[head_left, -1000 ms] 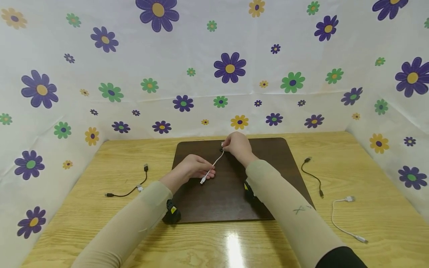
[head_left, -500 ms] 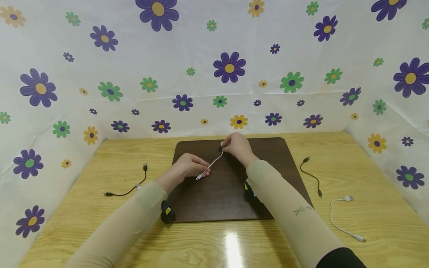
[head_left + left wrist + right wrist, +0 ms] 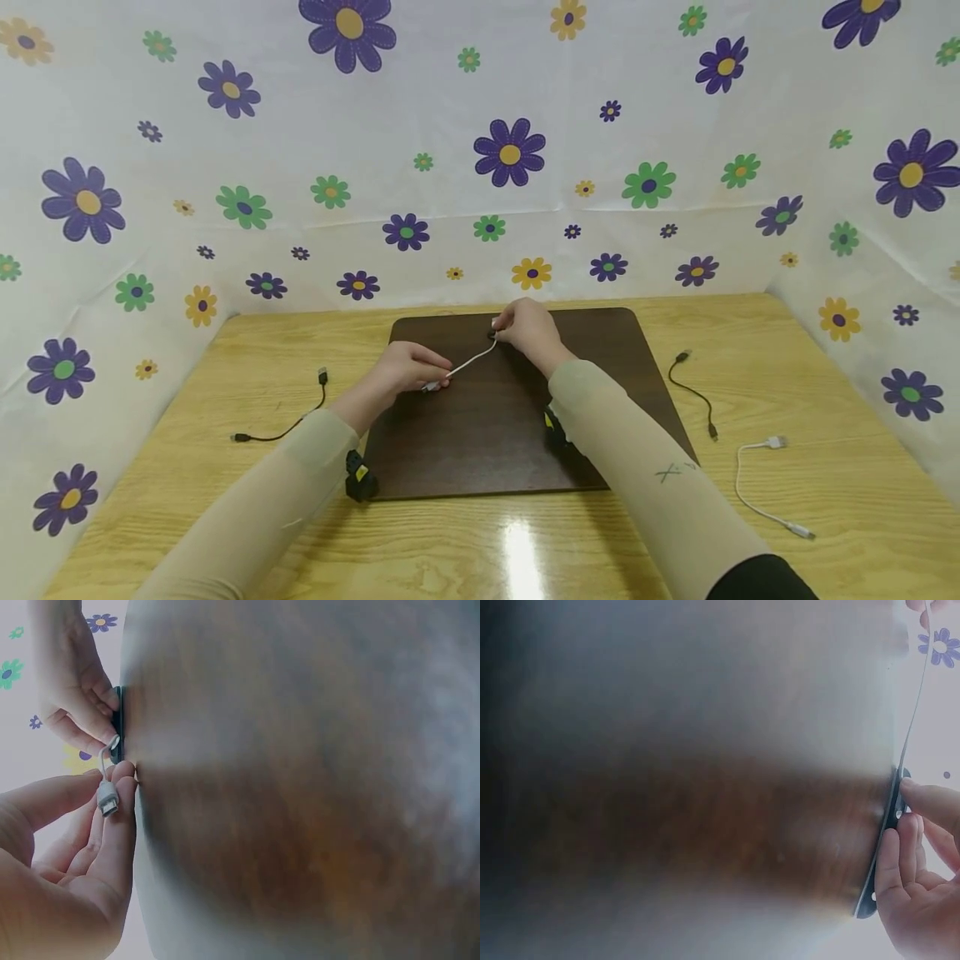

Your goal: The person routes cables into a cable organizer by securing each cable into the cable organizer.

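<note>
Flowered cloth (image 3: 412, 125) fills the top of the frame and both sides. Wooden table (image 3: 420, 542) below it, dark brown board (image 3: 480, 433) lying centre. Two beige sleeves (image 3: 622, 442) come up from the bottom edge, one per side, angling inward. Right hand (image 3: 528, 329) is at upper centre, over the board's far edge: back of hand up, thumb and index pinching the cable's far end, other fingers bent. Left hand (image 3: 397, 375) is lower, left of centre, thumb and fingertips pinching the cable just behind its plug, palm turned inward. Loose white cable (image 3: 738, 475) at lower right, loose black cable (image 3: 697, 394) above it, second black cable (image 3: 270, 438) at left, all on the table. Held white cable (image 3: 472, 361) runs diagonally between the hands, nearly straight. Small black piece (image 3: 867, 906) sits beside the right fingers; can't tell its attachment. Plug (image 3: 109, 802) sticks out past the left fingertips.
</note>
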The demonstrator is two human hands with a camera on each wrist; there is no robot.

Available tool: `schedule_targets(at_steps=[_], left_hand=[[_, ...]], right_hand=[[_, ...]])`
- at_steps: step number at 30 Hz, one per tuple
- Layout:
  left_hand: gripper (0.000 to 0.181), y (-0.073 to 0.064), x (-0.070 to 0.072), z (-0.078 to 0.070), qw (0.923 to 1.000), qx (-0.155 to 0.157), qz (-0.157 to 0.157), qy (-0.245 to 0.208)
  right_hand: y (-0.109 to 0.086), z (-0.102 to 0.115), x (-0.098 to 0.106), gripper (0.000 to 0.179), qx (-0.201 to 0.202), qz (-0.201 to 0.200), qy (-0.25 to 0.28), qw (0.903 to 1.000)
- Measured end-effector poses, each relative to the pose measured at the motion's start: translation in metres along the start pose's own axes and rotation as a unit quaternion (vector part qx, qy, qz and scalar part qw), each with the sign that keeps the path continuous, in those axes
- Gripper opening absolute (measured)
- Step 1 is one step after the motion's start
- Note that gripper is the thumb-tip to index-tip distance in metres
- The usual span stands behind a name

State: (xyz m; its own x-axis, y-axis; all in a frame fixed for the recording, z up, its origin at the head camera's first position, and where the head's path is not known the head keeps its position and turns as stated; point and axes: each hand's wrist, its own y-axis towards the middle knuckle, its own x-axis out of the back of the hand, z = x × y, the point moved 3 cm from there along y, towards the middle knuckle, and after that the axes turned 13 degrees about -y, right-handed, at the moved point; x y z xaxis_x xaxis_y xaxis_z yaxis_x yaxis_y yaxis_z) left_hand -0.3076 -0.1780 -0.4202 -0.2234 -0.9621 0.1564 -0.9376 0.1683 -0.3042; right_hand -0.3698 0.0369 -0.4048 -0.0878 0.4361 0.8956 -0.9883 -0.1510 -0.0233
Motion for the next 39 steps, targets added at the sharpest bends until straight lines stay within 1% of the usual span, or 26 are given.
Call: schedule_targets(at_steps=[5, 9, 14, 17, 19, 23, 26, 27, 29, 32, 34, 36, 39], left_hand=[[0.029, -0.003, 0.004, -0.002, 0.9999, -0.010, 0.004, 0.007], [0.031, -0.005, 0.006, -0.003, 0.9993, -0.025, 0.003, 0.027], [0.029, -0.003, 0.011, -0.003, 0.9972, -0.040, -0.011, 0.063], [0.029, -0.002, 0.014, -0.004, 0.9966, -0.040, -0.021, 0.069], [0.029, -0.003, 0.016, -0.005, 0.9966, -0.038, -0.026, 0.068], [0.031, -0.004, 0.020, -0.004, 0.9979, -0.030, -0.031, 0.048], [0.031, -0.006, 0.023, -0.002, 0.9994, -0.025, -0.024, 0.007], [0.031, -0.006, 0.025, -0.002, 0.9995, -0.023, -0.022, -0.007], [0.032, -0.007, 0.027, 0.000, 0.9991, -0.017, -0.013, -0.036], [0.036, -0.008, 0.030, 0.002, 0.9977, -0.001, -0.007, -0.068], [0.037, -0.009, 0.032, 0.004, 0.9970, 0.007, -0.003, -0.077], [0.039, -0.012, 0.034, 0.005, 0.9967, 0.012, 0.000, -0.081], [0.041, -0.016, 0.038, 0.007, 0.9970, 0.009, 0.005, -0.077]], right_hand=[[0.000, -0.001, -0.001, 0.012, 0.010, 0.004, -0.005, 0.9999], [0.000, -0.003, -0.001, 0.015, 0.023, 0.007, -0.001, 0.9997], [-0.003, -0.002, -0.001, 0.020, 0.025, 0.014, 0.004, 0.9996], [-0.005, 0.000, 0.000, 0.024, 0.024, 0.020, 0.002, 0.9995], [-0.005, 0.001, 0.000, 0.026, 0.028, 0.023, 0.003, 0.9993], [-0.007, 0.001, -0.002, 0.029, 0.027, 0.032, 0.018, 0.9990], [-0.010, 0.001, -0.004, 0.031, 0.004, 0.046, 0.065, 0.9968], [-0.012, 0.001, -0.004, 0.032, -0.006, 0.052, 0.090, 0.9946], [-0.015, 0.001, -0.005, 0.035, -0.030, 0.064, 0.151, 0.9859], [-0.021, 0.002, -0.006, 0.040, -0.064, 0.078, 0.241, 0.9652], [-0.023, 0.002, -0.006, 0.043, -0.087, 0.088, 0.293, 0.9481], [-0.025, 0.003, -0.006, 0.045, -0.104, 0.095, 0.330, 0.9335], [-0.026, 0.004, -0.005, 0.044, -0.119, 0.101, 0.368, 0.9168]])
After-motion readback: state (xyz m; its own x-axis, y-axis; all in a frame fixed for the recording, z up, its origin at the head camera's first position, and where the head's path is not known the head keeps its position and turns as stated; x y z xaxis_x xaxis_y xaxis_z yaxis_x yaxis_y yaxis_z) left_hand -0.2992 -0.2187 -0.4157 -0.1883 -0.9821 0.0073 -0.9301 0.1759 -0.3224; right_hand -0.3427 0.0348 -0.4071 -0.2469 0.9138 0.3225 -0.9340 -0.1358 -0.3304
